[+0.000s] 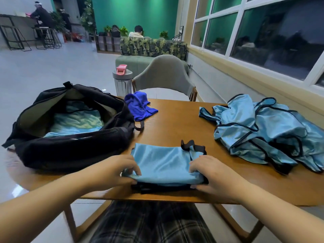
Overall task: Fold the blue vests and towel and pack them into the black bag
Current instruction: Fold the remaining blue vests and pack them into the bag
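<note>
Both hands are on the folded vest (164, 163) at the near edge of the table (177, 125). My left hand (112, 171) pinches its left end, fingers curled over the top layer and thumb tucked beneath; my right hand (210, 174) grips the right end the same way, fingers on top, thumb at the dark lower layers. Between my hands the light blue fabric lies flat, with a black strap (192, 146) sticking up just beyond my right fingers. Beyond my left hand sits the black bag (70, 146), wide open, with light blue cloth (77, 120) already lying inside. Past the bag's right end, the dark blue towel (139, 106) sits crumpled. Out beyond my right hand, well apart, a loose pile of vests (266, 132) waits unfolded. Farther off, a bottle (122, 81) with a pink cap stands beside a grey chair (164, 72).
</note>
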Action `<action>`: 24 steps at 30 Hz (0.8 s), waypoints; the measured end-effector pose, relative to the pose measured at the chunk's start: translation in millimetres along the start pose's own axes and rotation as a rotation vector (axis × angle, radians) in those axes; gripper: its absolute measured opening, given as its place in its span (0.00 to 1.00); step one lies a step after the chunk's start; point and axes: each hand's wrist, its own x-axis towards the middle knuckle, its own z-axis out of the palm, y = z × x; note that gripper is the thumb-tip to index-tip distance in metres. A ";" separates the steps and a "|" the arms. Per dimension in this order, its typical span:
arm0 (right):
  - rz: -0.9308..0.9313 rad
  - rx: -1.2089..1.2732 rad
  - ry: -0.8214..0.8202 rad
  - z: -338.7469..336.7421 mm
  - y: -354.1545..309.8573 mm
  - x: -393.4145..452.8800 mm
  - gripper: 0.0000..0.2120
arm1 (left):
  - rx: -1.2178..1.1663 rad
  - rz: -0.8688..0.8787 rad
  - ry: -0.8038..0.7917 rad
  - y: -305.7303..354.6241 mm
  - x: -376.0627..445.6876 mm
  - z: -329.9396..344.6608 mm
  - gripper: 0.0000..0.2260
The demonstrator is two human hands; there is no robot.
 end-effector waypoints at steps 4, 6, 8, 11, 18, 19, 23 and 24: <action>0.029 -0.008 0.000 10.9 0.0 -10.0 0.18 | -0.028 -0.098 -0.092 0.2 -0.2 4.8 0.10; 0.081 -0.016 -0.008 14.6 4.4 -13.4 0.22 | -0.054 -0.131 -0.074 2.3 7.6 2.6 0.11; 0.167 -0.010 -0.027 15.0 9.1 -13.6 0.24 | 0.003 -0.145 -0.013 1.7 22.8 0.0 0.07; 0.217 0.009 -0.116 13.9 15.4 -10.1 0.22 | 0.120 -0.136 0.054 0.7 51.8 1.4 0.08; 0.230 -0.062 -0.217 6.9 37.5 5.3 0.21 | 0.314 -0.177 -0.125 -9.2 90.8 25.9 0.18; 0.240 -0.099 -0.228 6.0 41.1 8.1 0.23 | 0.295 -0.156 -0.104 -9.3 89.7 26.8 0.20; 0.356 -0.296 -0.139 8.9 52.3 23.9 0.33 | 0.161 -0.197 -0.060 -3.2 82.7 20.0 0.15; 0.394 -0.310 -0.129 9.0 52.1 30.1 0.34 | 0.147 -0.206 -0.061 -0.9 80.9 18.4 0.14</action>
